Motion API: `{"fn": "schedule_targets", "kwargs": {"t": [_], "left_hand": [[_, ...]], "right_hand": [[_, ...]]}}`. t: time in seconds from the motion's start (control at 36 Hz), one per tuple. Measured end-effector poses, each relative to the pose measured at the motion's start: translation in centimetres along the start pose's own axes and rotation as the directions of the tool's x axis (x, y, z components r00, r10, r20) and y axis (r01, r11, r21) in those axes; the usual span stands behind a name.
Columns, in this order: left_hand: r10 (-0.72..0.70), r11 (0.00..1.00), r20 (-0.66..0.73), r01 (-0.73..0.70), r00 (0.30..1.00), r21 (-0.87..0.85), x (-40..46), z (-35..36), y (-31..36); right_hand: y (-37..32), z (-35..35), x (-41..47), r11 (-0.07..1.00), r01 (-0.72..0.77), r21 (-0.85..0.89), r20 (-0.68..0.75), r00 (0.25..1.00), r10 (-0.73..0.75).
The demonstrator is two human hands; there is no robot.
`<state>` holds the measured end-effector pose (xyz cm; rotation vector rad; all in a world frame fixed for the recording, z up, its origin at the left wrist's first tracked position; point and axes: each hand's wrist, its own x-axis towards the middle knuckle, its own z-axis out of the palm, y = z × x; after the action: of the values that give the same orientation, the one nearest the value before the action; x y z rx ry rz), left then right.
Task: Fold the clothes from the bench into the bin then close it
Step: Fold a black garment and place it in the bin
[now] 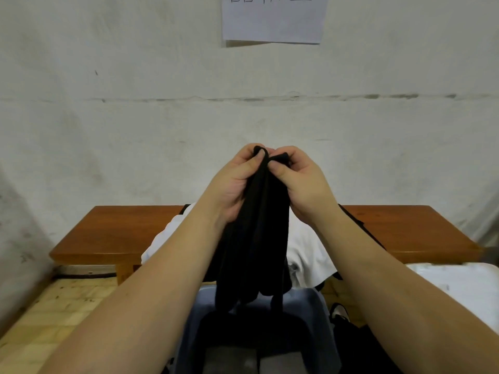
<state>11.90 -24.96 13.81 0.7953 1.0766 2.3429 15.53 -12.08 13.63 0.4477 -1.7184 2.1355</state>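
Observation:
A black garment (253, 244) hangs in long folds in front of me, its lower end dangling over the blue-grey bin (321, 319). My left hand (237, 182) and my right hand (302, 179) are raised side by side and both pinch its top edge between thumb and curled fingers. Behind the garment a white garment (307, 249) lies in a heap on the brown wooden bench (113, 233), with dark cloth showing at its edges. The bin stands open on the floor below my arms, dark cloth inside it.
A white lid-like panel (456, 284) lies at the right, below the bench's edge. A shoe (340, 311) and dark cloth sit on the floor right of the bin. The wall rises close behind the bench, with a paper sheet (272, 20) on it. Yellowish tiled floor (54, 314) at left.

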Motion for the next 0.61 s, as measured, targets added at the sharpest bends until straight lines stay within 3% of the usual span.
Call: {"fn": "schedule_targets", "kwargs": {"t": [0.14, 0.31, 0.42, 0.61], "left_hand": [[-0.068, 0.995, -0.05, 0.064, 0.996, -0.08, 0.0, -0.4, -0.8], [-0.306, 0.952, -0.034, 0.305, 0.951, -0.027, -0.3, -1.2, -0.2], [-0.395, 0.912, -0.044, 0.398, 0.918, 0.098, -0.8, -1.5, 0.1], [-0.451, 0.827, -0.128, 0.468, 0.883, 0.312, -1.2, -2.3, 1.0]], "right_hand": [[-0.4, -0.3, 0.2, 0.981, 0.065, -0.184, 0.007, 0.998, -0.065], [-1.0, -1.2, 0.0, 0.945, 0.089, -0.316, 0.13, 0.99, -0.05], [-2.3, -1.4, 0.0, 0.921, 0.075, -0.383, 0.277, 0.96, 0.037], [-2.6, -1.4, 0.1, 0.833, 0.109, -0.543, 0.22, 0.975, 0.016]]}}
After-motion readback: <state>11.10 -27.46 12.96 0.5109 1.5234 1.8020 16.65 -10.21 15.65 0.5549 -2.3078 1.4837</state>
